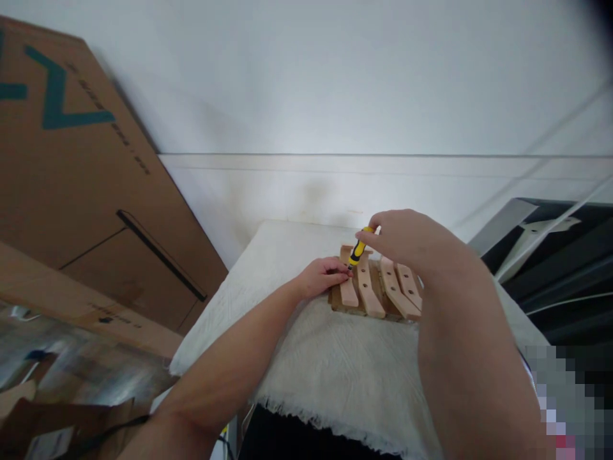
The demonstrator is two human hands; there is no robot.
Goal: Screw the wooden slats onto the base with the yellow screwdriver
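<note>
A small wooden slatted piece (383,291) with several pale slats lies on a white cloth-covered surface (335,364). My right hand (407,239) grips a yellow and black screwdriver (358,249) held upright, its tip down at the left end of the slats. My left hand (323,276) rests on the cloth with its fingertips pressing the leftmost slat right beside the screwdriver tip. The screw itself is hidden by my fingers.
Large cardboard boxes (81,185) lean against the white wall at the left. A dark object with a grey frame (550,255) stands at the right. More cardboard and wrapping (57,377) lie at the lower left, beside the cloth's frayed front edge.
</note>
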